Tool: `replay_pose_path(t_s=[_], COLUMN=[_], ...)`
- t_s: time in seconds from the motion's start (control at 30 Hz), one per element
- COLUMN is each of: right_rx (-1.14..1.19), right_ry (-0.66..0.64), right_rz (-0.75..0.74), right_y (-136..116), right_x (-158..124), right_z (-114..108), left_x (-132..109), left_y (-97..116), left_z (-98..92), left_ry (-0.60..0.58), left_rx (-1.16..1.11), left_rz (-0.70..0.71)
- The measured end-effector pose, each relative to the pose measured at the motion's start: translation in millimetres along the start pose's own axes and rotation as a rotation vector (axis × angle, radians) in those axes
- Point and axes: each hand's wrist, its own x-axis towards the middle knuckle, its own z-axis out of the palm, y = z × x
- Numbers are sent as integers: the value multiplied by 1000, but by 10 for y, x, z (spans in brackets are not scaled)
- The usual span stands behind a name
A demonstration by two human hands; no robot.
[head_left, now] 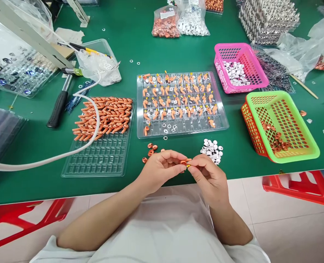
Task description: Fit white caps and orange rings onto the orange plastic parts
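Note:
Both hands meet above the table's front edge around a small orange earbud housing [184, 163] with a yellow and black tip. My left hand [160, 170] pinches it from the left between thumb and fingers. From the other side, the thumb and forefinger of my right hand [211, 179] close on its tip end. Fingertips hide much of the piece. Loose orange-brown caps [151, 152] lie by my left hand, and a pile of white discs [212, 149] lies behind my right. Beyond sits a clear tray [178, 126] with rows of orange earbud pieces in its pockets.
On the left are a tray of orange stems [104, 117], a white hose [68, 151] arching over it, and a hammer [58, 107]. A green basket [296, 157] and a pink basket [222, 78] stand on the right. Filled bags [166, 23] are at the back.

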Motion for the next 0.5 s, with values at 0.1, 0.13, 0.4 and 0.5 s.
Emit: replay_pose_path(t_s=[0.1,0.13,0.4,0.5], right_rx=[-11,-28,-174,-193], right_ry=[22,25,37,61], right_rz=[-12,-19,-70,-69], right_y=[4,4,-8,-9], right_x=[-4,-5,-38,-42], right_z=[27,37,113,113], left_x=[-15,-20,-38,-45], left_y=[-6,-11,-31,-36], left_z=[27,34,106,120], left_ry=[39,55,162,162], left_rx=[97,127,197,170], left_rz=[55,76,184,177])
